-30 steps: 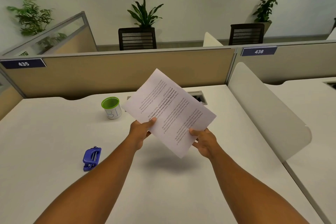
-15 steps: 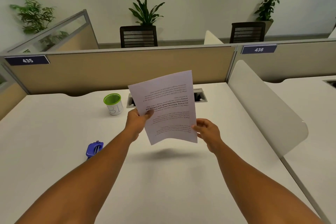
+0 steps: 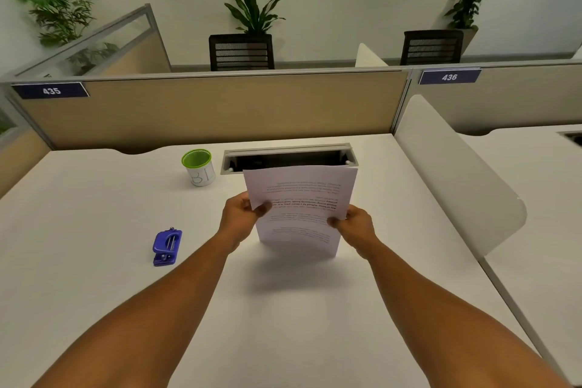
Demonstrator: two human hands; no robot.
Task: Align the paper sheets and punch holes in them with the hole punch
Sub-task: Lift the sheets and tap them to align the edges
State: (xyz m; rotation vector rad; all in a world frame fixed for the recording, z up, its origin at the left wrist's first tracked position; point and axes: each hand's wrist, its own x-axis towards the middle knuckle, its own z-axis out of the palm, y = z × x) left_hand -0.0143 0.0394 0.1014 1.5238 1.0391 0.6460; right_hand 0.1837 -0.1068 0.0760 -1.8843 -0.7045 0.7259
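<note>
I hold the white printed paper sheets upright over the middle of the white desk, their bottom edge resting on or just above the desktop. My left hand grips the left edge, thumb on the front. My right hand grips the right edge. The print is upside down to me. A blue hole punch lies on the desk to the left of my left forearm, apart from both hands.
A white cup with a green rim stands behind the punch near the back. A grey cable tray slot is right behind the sheets. A beige partition closes the back, and a white curved divider borders the right.
The sheets turned from a diagonal tilt to upright and came down to the desktop. My right hand closed again on the right edge.
</note>
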